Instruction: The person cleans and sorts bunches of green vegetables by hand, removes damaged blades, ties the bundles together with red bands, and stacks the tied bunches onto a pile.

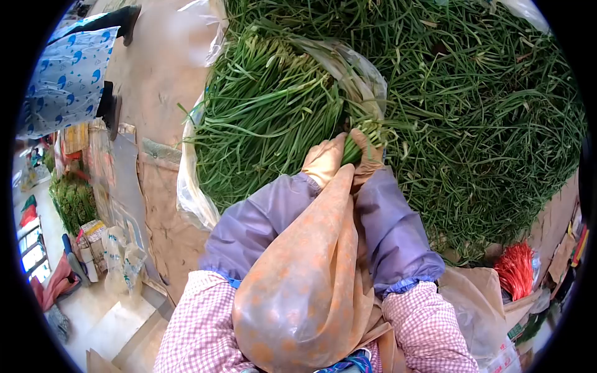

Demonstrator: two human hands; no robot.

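My left hand (324, 160), in a tan glove, is closed at the lower right edge of a heap of green stalks (267, 105) in a clear plastic bag (191, 186). Beside it, my right hand (368, 155), gloved too, wraps round a small bunch of green stalks (352, 151). The pale stalk ends (375, 132) point up and right. What my left fingers grip, if anything, is hidden. An orange-patterned plastic apron (292, 292) rises between my purple sleeves, its peak near both wrists.
A wide pile of loose greens (485, 124) covers the right. Red ties (516, 270) lie at the lower right. Another person (71, 81) in a blue-patterned apron stands at the upper left. Plastic bags (121, 258) and a green bundle (73, 200) are at the left.
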